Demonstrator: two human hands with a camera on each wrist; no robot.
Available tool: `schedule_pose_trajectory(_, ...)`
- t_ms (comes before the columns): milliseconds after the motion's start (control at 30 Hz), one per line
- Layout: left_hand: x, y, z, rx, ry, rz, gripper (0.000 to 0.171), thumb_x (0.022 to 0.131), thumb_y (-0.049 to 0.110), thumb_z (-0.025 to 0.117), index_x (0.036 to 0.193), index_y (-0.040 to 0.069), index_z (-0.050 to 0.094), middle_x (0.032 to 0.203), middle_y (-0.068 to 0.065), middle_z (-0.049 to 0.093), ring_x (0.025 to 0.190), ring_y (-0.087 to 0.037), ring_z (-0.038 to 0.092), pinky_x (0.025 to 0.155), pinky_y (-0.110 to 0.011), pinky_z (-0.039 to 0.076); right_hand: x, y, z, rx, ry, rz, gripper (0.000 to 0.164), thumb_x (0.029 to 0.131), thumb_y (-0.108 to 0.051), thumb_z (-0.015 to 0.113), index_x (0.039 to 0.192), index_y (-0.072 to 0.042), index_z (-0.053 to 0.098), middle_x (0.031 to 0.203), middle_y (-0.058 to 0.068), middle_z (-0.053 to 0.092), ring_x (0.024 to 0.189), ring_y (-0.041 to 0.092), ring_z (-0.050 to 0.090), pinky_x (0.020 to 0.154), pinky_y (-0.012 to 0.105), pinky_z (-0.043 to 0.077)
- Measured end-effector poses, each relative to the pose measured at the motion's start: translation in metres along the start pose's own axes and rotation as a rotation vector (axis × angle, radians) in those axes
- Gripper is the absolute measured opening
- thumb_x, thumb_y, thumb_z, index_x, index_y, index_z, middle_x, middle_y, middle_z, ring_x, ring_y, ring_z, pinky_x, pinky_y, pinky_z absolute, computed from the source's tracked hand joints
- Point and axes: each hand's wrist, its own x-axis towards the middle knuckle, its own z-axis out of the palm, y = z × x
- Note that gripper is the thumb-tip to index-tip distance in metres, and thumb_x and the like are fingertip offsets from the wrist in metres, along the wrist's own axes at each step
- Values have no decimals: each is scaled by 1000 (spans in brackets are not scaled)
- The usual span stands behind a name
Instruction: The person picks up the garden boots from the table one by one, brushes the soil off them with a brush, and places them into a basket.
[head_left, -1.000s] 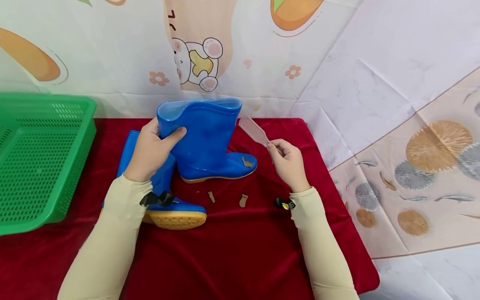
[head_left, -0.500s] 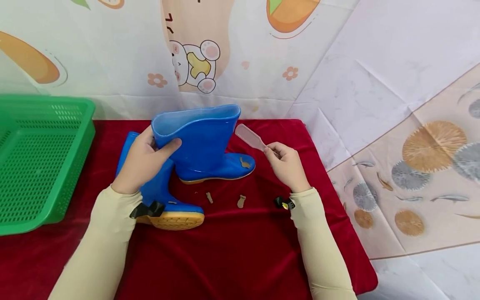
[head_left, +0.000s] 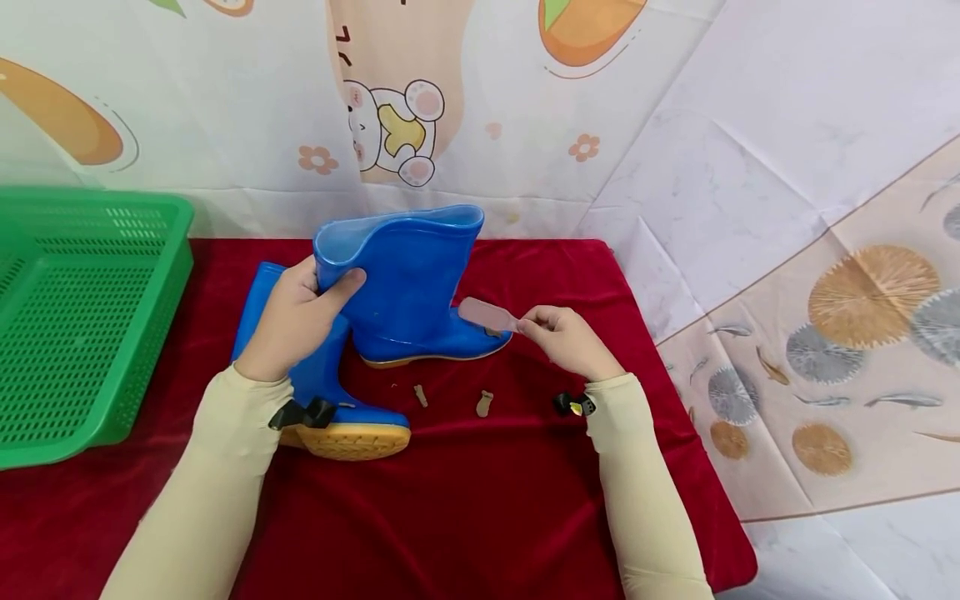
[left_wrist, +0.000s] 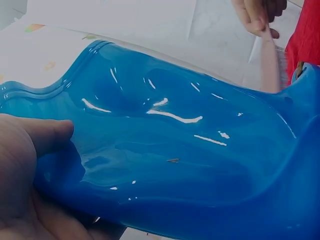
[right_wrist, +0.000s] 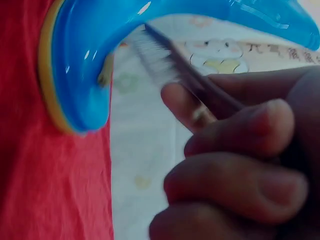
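My left hand (head_left: 288, 321) grips the shaft of an upright blue rain boot (head_left: 405, 287) near its top edge, thumb on the outside. The handle of a pale pink brush (head_left: 486, 314) is pinched in my right hand (head_left: 566, 337). The brush head overlaps the boot's toe in the head view, partly covering a brown muddy patch (head_left: 491, 332). White bristles (right_wrist: 156, 55) show in the right wrist view, facing the boot. A small brown speck (left_wrist: 173, 160) marks the shaft in the left wrist view. Under my left forearm, a second blue boot (head_left: 318, 375) lies on its side, yellow sole toward me.
Two small brown lumps, one long (head_left: 421, 395) and one rounder (head_left: 484, 404), lie on the red cloth (head_left: 465, 500) in front of the boot. A green plastic basket (head_left: 161, 333) stands at the left. A printed curtain (head_left: 247, 125) hangs behind the table.
The brush in my right hand has moved down and left, from beside the boot to over its toe. The held boot's shaft tipped slightly left, then came back.
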Motion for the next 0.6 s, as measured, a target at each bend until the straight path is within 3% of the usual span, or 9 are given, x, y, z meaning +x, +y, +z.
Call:
schedule_pose_trajectory(133, -1, -1, 0, 6, -2, 4, 47, 106, 25, 59, 149, 6, 53, 145, -13, 61, 133, -38, 57, 106, -67, 45, 1, 7, -2, 14, -103, 88, 36, 107, -36, 56, 98, -7, 75, 59, 0, 48, 52, 18, 46, 53, 31, 40)
schedule_pose_trajectory(233, -1, 0, 0, 9, -4, 8, 47, 107, 25, 59, 149, 6, 52, 145, -13, 61, 133, -39, 57, 106, -68, 44, 2, 9, -4, 14, -161, 107, 42, 107, -37, 54, 96, -1, 72, 62, 1, 50, 54, 19, 48, 53, 32, 41)
schedule_pose_trajectory(600, 0, 0, 0, 3, -6, 14, 48, 107, 25, 59, 150, 8, 51, 146, -13, 60, 134, -39, 56, 106, -69, 44, -4, 14, -19, -58, -148, 135, 44, 107, -40, 55, 94, -2, 72, 60, 1, 50, 55, 20, 50, 57, 35, 45)
